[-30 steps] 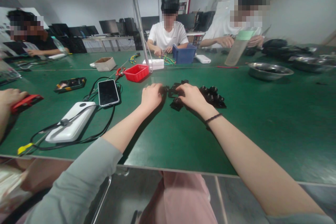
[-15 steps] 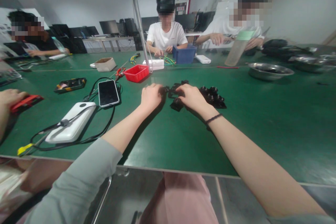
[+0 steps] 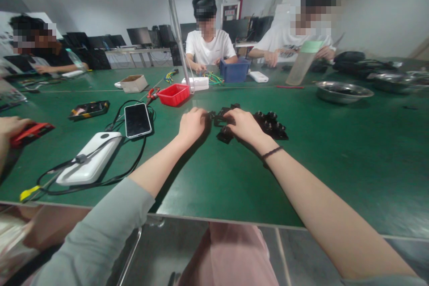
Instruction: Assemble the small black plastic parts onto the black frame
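My left hand (image 3: 193,124) rests on the table with its fingers curled and closed on a small black part (image 3: 211,116) that pokes out past the fingertips. To its right, my right hand (image 3: 246,127) reaches over a cluster of black parts (image 3: 224,135), thumb and fingers bent around one of them. My fingers partly cover these pieces, so their exact kind is unclear. Just beyond the right hand lies a group of several black parts with round shiny knobs (image 3: 272,125).
Left of my arms are a phone (image 3: 137,119), a white power bank (image 3: 90,158) with black cables, and a red bin (image 3: 174,94). Farther back stand a blue bin (image 3: 234,70), a bottle (image 3: 304,65) and a metal bowl (image 3: 345,93). A co-worker's hand (image 3: 13,127) touches a red object at far left.
My hands keep nearly the same pose over the black parts. Across the table, the middle person's head has shifted left, and the right-hand person's hand is slightly lower.
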Tool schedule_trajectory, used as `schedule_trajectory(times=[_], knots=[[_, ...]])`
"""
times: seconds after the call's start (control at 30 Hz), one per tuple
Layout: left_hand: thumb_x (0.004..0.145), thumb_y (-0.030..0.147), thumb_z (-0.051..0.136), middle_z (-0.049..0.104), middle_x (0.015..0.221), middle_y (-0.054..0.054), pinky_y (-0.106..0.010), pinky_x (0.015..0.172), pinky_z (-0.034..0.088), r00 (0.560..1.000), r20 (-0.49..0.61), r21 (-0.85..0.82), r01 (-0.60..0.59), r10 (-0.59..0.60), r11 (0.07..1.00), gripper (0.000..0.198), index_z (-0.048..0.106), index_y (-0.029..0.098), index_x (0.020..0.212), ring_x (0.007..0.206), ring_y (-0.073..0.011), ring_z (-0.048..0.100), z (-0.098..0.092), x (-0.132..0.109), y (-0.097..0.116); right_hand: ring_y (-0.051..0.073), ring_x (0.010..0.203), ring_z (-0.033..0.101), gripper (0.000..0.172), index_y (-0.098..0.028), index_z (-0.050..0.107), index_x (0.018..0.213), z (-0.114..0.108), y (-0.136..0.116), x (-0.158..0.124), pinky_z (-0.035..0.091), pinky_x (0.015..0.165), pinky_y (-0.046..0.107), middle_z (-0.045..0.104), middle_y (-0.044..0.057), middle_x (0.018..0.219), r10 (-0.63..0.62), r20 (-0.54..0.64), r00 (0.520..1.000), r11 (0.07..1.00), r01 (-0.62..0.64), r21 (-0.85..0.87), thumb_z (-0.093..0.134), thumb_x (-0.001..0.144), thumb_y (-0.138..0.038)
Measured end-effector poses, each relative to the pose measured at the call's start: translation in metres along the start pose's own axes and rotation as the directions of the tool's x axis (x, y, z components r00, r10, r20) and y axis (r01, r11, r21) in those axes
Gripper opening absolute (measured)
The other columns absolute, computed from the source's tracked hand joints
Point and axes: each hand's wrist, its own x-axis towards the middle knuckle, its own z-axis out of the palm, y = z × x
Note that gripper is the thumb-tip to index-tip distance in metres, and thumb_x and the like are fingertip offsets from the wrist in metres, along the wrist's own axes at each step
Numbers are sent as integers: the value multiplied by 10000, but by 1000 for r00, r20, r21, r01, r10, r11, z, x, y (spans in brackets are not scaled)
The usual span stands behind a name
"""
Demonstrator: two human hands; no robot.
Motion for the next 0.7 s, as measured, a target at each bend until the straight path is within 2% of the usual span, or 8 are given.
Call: schedule_trajectory(times=[0.33, 0.57, 0.7], knots=[[898, 148, 485, 667, 1117, -83, -314, 876, 520, 1000, 7, -67, 1, -1, 998, 271, 680, 184, 1083, 982, -218, 665, 2, 1, -1, 255, 1036, 651, 409, -127, 644, 1158, 1, 1, 0, 505, 944, 405, 669, 146, 1175, -2, -22, 1000, 1000, 2, 6, 576, 769, -20], [863, 163, 528, 669, 1128, -98, -383, 958, 500, 1000, 19, 43, -18, 17, 999, 284, 671, 170, 1108, 1060, -261, 629, 0, 1, 1, 249, 1005, 637, 414, -111, 641, 1158, 3, 4, 1, 507, 930, 385, 649, 138, 1115, 1, -21, 1000, 1000, -1, 4, 585, 758, -20], [861, 159, 534, 656, 1152, -89, -371, 938, 518, 1000, 24, -20, 8, -8, 1000, 274, 665, 181, 1100, 1047, -250, 643, 0, 0, 2, 236, 989, 641, 386, -143, 669, 1130, 4, 6, 1, 516, 926, 376, 639, 113, 1076, -10, -27, 1000, 1000, 10, 2, 590, 767, -36]])
